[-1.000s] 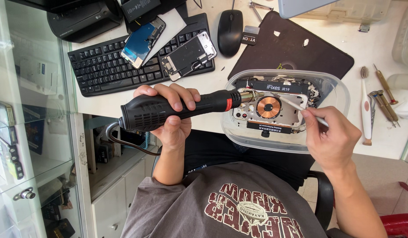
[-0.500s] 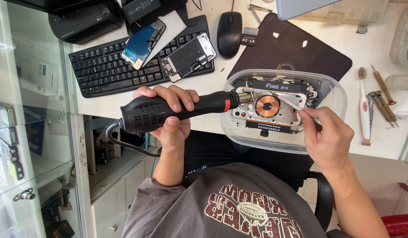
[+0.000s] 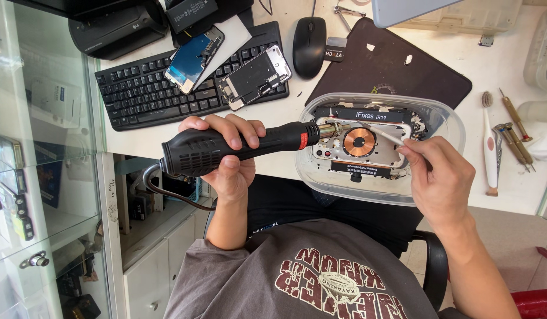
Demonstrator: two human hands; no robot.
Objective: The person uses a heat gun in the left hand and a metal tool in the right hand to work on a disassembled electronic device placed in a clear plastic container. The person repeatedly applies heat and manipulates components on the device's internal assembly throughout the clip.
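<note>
White bench [image 3: 273, 168] here is a proper phone-repair spot, with a glass display cabinet [image 3: 43, 177] off to one side. Everything centres on the clear plastic tub [image 3: 444, 127] sitting at the bench's near edge.

Inside the tub lies an opened phone back [image 3: 362, 145], with its copper charging coil [image 3: 359, 142] showing in the middle and a black holder or frame around it. Looks like the tub is there to catch loose bits and keep the job contained, though that's my guess.

Left hand [image 3: 229, 156] is clenched around the black grip of a hot air gun [image 3: 238, 147], held level so the metal nozzle pokes over the tub's rim and aims at the top edge of the phone back. Its cord hangs down below the bench edge. Right hand [image 3: 441, 177] is pinched on a thin light-coloured tool [image 3: 379, 133], maybe tweezers, the tip reaching in just beside the nozzle, right where the heat would land.

Beyond the tub sits a dark work mat [image 3: 391, 65], and further along a black keyboard [image 3: 167, 88] with two phone screens [image 3: 226, 68] parked on the keys, plus a mouse [image 3: 309, 38]. On the other side of the tub are a brush [image 3: 489, 147] and a couple of screwdrivers [image 3: 515, 133], within easy reach of the right hand.
</note>
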